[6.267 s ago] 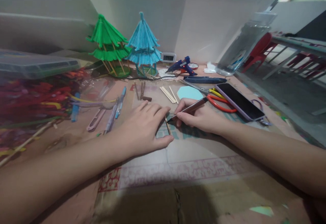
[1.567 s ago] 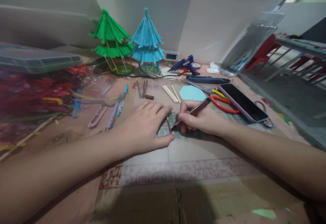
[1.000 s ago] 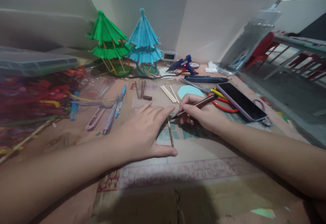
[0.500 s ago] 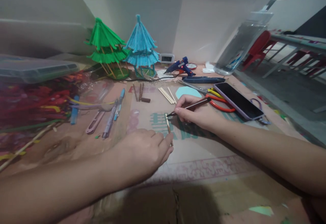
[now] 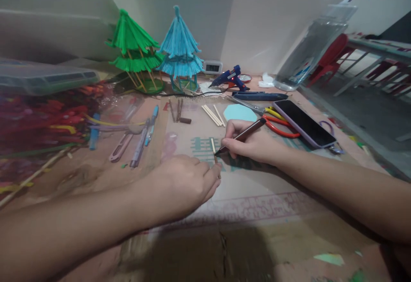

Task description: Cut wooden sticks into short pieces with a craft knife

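Observation:
My left hand (image 5: 189, 179) pinches the near end of a thin wooden stick (image 5: 212, 146), pressing it down on the cardboard. The stick's far end is pale wood; the part by my fingers is brown. In my right hand (image 5: 242, 143) is a brown marker (image 5: 250, 130), its tip touching the stick about halfway along. Beyond my hands lie several plain sticks (image 5: 212, 115), a few brown sticks (image 5: 178, 110) and a brown marker cap (image 5: 185, 120). A light blue paper octagon (image 5: 240, 113) lies behind my right hand.
Green (image 5: 133, 55) and blue (image 5: 179, 53) tiered-roof models stand at the back beside a glue gun (image 5: 229, 78). Scissors (image 5: 279, 123) and a phone (image 5: 303, 123) lie right, near a large plastic bottle (image 5: 311, 51). Pens (image 5: 150, 126), a cutter (image 5: 120, 147) and colourful craft bits (image 5: 48, 123) are left.
The marker tip has moved along the stick from its far end towards my left fingers. My left hand still holds the stick. The view has shifted slightly.

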